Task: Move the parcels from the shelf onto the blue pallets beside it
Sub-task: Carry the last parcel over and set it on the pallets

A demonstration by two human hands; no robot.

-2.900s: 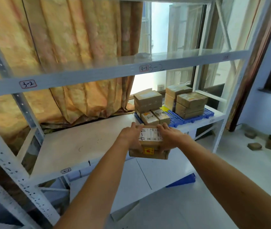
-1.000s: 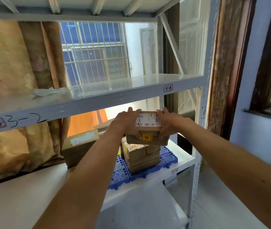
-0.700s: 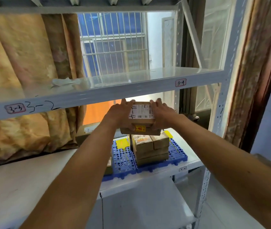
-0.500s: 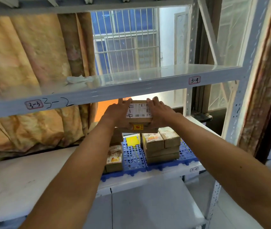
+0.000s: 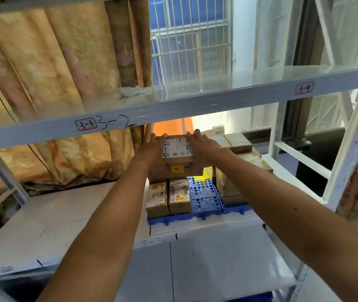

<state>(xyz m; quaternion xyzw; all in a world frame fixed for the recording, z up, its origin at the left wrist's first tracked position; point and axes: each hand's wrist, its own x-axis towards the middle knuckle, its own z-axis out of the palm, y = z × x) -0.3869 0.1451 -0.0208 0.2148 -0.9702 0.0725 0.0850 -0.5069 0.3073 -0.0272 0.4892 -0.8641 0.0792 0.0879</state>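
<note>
- One parcel (image 5: 178, 149), white label up, is held over the back left of the blue pallet (image 5: 204, 199), under the upper shelf board (image 5: 195, 105).
- Your left hand (image 5: 152, 150) and right hand (image 5: 204, 149) clamp its two sides, fingertips hooked over the top.
- Two small parcels (image 5: 156, 197) stand at the pallet's front left; a stack (image 5: 230, 188) sits at its right.
- The pallet lies on the white shelf (image 5: 64, 225).

the left hand (image 5: 152, 149) and right hand (image 5: 204, 149) grip a brown parcel (image 5: 179, 150) by its two sides, white label up. it is over the blue pallet (image 5: 204, 198) on the shelf (image 5: 64, 225), behind two small parcels (image 5: 168, 198) standing side by side at the pallet's front edge. stacked parcels (image 5: 238, 144) sit to the right.
</note>
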